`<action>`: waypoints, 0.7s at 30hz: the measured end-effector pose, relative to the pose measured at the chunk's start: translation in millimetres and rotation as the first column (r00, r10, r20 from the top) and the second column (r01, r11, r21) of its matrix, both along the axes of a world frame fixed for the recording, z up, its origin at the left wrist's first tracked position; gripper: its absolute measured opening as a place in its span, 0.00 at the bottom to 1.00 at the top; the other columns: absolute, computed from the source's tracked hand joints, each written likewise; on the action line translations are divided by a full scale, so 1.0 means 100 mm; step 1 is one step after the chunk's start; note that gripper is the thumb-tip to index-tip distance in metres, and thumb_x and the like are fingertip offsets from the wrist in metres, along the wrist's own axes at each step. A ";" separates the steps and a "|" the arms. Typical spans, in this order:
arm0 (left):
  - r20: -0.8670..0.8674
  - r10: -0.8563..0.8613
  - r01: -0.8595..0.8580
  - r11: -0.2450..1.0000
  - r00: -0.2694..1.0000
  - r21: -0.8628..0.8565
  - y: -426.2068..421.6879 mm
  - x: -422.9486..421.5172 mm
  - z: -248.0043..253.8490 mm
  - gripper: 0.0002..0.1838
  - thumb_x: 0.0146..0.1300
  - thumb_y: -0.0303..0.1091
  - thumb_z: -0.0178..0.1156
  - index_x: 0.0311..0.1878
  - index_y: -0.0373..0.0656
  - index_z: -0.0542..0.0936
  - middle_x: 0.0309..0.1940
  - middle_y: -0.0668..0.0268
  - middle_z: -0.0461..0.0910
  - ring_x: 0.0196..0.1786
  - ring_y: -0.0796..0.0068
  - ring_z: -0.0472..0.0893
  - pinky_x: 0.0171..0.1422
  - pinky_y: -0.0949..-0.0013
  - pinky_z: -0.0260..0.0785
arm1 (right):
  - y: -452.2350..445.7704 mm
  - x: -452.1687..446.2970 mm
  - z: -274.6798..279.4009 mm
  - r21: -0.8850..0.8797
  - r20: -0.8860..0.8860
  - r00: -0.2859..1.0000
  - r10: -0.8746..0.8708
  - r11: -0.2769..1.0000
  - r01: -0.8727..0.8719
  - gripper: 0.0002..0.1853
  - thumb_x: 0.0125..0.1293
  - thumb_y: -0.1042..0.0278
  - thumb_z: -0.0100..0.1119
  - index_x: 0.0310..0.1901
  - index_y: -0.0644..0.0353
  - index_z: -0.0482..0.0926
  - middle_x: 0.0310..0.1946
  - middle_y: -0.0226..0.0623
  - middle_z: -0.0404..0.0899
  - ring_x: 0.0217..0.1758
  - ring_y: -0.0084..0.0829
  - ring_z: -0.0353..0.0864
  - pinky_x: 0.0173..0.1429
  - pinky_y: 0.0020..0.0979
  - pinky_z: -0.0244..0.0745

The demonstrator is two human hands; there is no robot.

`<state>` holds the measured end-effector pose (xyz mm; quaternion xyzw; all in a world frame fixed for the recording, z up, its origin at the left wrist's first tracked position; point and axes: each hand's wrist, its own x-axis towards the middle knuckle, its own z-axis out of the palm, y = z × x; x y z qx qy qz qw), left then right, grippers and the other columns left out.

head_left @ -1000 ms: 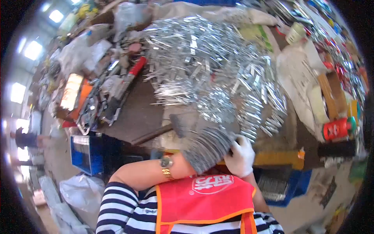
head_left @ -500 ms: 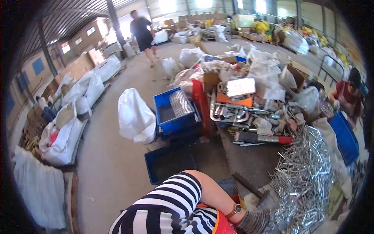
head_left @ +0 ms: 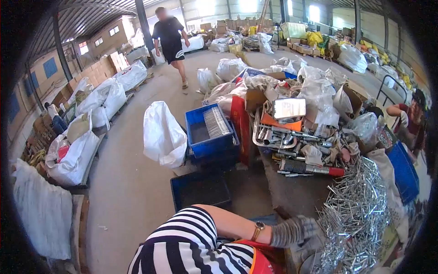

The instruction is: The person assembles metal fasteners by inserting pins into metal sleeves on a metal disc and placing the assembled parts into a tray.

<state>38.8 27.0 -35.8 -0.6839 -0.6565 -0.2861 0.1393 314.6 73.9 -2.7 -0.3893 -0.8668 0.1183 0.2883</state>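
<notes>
My left hand [head_left: 301,232], in a grey ribbed work glove with a watch [head_left: 258,230] above its cuff, reaches across the lower middle of the head view. Its fingers are smeared by motion, so their grip is unclear. Right beside it spreads a heap of thin shiny metal rods [head_left: 353,217]. Part of a dark bar-like tool [head_left: 283,213] shows just behind the glove; the rest is hidden. My right hand is out of view.
Blue crates [head_left: 200,188] stand ahead, the upper holding metal pieces. Metal tools [head_left: 278,137], a phone-like slab [head_left: 289,108] and plastic bags pile up beyond. A person [head_left: 169,39] stands far left; a gloved co-worker [head_left: 407,118] is at right. White sacks [head_left: 163,134] stand on the floor.
My left hand has risen into view from the bottom edge, now over the spot where the hammer-like tool lay. The far person has come closer, and the co-worker's gloved hand has lifted.
</notes>
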 end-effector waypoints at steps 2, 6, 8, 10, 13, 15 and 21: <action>0.033 0.062 -0.060 0.996 0.998 -0.061 -0.16 -0.15 0.09 0.31 0.56 0.45 0.61 0.63 0.44 0.75 0.57 0.56 0.77 0.61 0.55 0.77 0.63 0.54 0.71 | -0.03 -0.04 0.01 0.058 -0.003 0.998 -0.065 0.996 0.065 0.13 0.69 0.61 0.65 0.52 0.55 0.88 0.45 0.52 0.83 0.46 0.53 0.82 0.51 0.49 0.79; 0.211 0.033 0.049 0.927 0.977 -0.372 -0.18 -0.28 0.41 0.17 0.61 0.41 0.62 0.51 0.48 0.84 0.51 0.59 0.83 0.58 0.57 0.79 0.66 0.56 0.70 | 0.07 0.12 -0.41 -0.121 -0.021 0.990 -0.142 0.983 0.138 0.16 0.57 0.75 0.70 0.49 0.60 0.86 0.53 0.52 0.79 0.57 0.54 0.79 0.59 0.47 0.77; 0.225 0.010 0.076 0.925 0.974 -0.372 -0.17 -0.30 0.34 0.15 0.63 0.37 0.59 0.51 0.49 0.85 0.53 0.61 0.83 0.56 0.57 0.80 0.66 0.54 0.71 | -0.04 0.00 -0.13 -0.098 -0.035 0.988 -0.154 0.984 0.150 0.09 0.63 0.73 0.69 0.45 0.58 0.87 0.46 0.48 0.82 0.50 0.50 0.81 0.55 0.44 0.77; 0.199 0.016 0.052 0.942 0.980 -0.332 -0.15 -0.32 0.13 0.14 0.60 0.37 0.63 0.48 0.46 0.83 0.49 0.57 0.83 0.56 0.53 0.80 0.64 0.52 0.71 | -0.03 0.02 -0.15 -0.112 -0.033 0.983 -0.181 0.978 0.177 0.13 0.60 0.72 0.70 0.47 0.49 0.88 0.45 0.43 0.83 0.50 0.47 0.82 0.55 0.42 0.77; 0.199 -0.041 0.081 0.977 0.979 -0.197 -0.22 -0.31 0.13 0.19 0.60 0.30 0.64 0.56 0.42 0.79 0.49 0.54 0.83 0.55 0.48 0.80 0.64 0.49 0.72 | 0.02 -0.05 -0.07 -0.103 -0.098 0.987 -0.127 0.988 0.117 0.12 0.59 0.71 0.71 0.46 0.46 0.88 0.41 0.35 0.83 0.44 0.43 0.82 0.49 0.41 0.78; 0.392 -0.063 0.177 0.949 0.918 -0.261 -0.29 -0.18 0.26 0.21 0.62 0.30 0.63 0.60 0.42 0.77 0.52 0.53 0.83 0.57 0.48 0.80 0.65 0.49 0.72 | 0.03 -0.04 -0.07 -0.118 -0.122 0.985 -0.123 0.987 0.109 0.14 0.59 0.71 0.71 0.47 0.46 0.87 0.41 0.34 0.83 0.44 0.42 0.82 0.48 0.41 0.78; 0.369 -0.364 0.478 0.829 0.855 -0.290 -0.15 0.22 0.63 0.32 0.67 0.24 0.53 0.76 0.43 0.68 0.56 0.50 0.82 0.49 0.48 0.84 0.53 0.56 0.79 | 0.05 -0.01 -0.08 -0.164 -0.160 0.971 -0.175 0.975 0.148 0.15 0.59 0.71 0.73 0.49 0.54 0.85 0.40 0.36 0.85 0.43 0.42 0.83 0.48 0.40 0.77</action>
